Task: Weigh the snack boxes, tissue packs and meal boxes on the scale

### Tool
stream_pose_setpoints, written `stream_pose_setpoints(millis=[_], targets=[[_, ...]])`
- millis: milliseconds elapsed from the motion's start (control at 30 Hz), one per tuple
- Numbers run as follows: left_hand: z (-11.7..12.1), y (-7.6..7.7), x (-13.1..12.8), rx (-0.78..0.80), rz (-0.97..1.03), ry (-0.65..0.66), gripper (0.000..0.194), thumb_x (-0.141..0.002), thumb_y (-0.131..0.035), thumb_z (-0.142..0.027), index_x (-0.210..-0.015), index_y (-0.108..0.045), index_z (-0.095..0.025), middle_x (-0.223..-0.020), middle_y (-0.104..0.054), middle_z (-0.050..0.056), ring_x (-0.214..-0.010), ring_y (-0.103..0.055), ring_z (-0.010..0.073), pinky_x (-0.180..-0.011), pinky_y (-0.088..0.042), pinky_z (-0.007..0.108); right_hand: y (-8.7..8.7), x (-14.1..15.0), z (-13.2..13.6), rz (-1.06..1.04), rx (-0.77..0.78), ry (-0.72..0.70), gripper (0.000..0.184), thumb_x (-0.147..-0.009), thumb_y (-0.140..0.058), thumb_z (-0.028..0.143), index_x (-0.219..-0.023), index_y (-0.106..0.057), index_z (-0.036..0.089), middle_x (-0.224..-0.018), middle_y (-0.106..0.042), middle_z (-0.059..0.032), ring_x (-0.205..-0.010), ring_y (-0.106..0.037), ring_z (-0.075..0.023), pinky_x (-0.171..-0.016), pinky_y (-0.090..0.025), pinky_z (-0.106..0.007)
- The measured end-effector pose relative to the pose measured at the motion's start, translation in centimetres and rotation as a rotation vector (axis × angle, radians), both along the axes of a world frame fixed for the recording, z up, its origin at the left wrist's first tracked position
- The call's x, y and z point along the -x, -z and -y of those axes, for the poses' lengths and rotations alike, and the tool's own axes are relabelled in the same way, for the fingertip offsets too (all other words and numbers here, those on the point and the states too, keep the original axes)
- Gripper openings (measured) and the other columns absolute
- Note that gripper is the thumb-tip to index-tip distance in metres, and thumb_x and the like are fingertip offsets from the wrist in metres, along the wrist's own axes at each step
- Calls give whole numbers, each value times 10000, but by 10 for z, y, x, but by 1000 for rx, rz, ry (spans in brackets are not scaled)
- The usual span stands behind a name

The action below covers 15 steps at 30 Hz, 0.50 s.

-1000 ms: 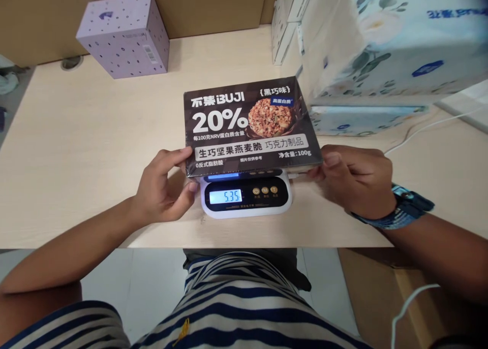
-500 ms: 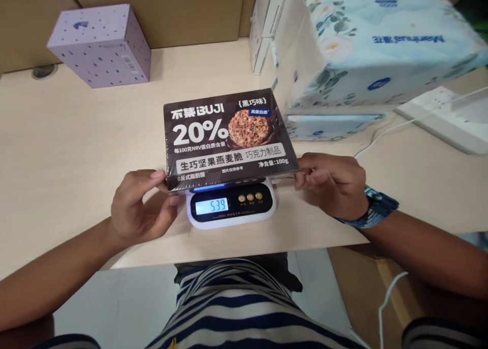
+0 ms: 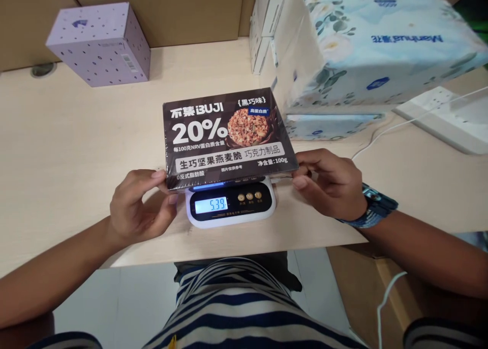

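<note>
A flat dark brown snack box (image 3: 224,130) with "20%" in white print lies on a small white kitchen scale (image 3: 231,207) at the near edge of the desk. The scale's lit display reads 5.39. My left hand (image 3: 137,209) pinches the box's near left corner between thumb and fingers. My right hand (image 3: 330,184) holds the box's near right corner in the same way; a blue watch sits on that wrist.
A lilac dotted box (image 3: 101,41) stands at the back left of the pale wooden desk (image 3: 76,146). A big floral tissue pack (image 3: 366,44) fills the back right, above a flat one (image 3: 331,125). A white power strip (image 3: 446,118) and cable lie at the right.
The view swung right and down a second ago, then settled. The scale reading went from 5.35 to 5.39. My right fingers shifted slightly at the box's corner; both hands stay on it.
</note>
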<state>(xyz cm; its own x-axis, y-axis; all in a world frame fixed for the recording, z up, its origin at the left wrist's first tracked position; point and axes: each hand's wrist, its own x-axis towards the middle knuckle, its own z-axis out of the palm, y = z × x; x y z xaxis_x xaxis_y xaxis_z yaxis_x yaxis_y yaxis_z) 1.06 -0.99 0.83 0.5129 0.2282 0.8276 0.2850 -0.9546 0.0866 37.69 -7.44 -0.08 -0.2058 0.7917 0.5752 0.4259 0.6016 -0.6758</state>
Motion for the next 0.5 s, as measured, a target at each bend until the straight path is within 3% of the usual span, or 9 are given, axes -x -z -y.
stream_pose_setpoints(millis=[300, 500], targets=[[-1, 3, 2, -25, 19, 17, 804, -883, -771, -169, -1661, -568, -177, -862, -725, -4, -679, -623, 129, -427, -478, 231, 4, 2, 0, 9, 40, 55, 122, -975, -788, 314, -1065, -729, 257, -587, -648, 76, -426, -517, -94, -423, -441, -207], [0, 6, 5, -1, 14, -62, 833, -860, -772, -219, -1663, -566, -298, -894, -767, -18, -638, -616, 122, -405, -460, 230, 1, 3, 1, 4, 23, 35, 123, -965, -803, 262, -1080, -759, 275, -600, -664, 83, -432, -512, -91, -443, -444, -222]])
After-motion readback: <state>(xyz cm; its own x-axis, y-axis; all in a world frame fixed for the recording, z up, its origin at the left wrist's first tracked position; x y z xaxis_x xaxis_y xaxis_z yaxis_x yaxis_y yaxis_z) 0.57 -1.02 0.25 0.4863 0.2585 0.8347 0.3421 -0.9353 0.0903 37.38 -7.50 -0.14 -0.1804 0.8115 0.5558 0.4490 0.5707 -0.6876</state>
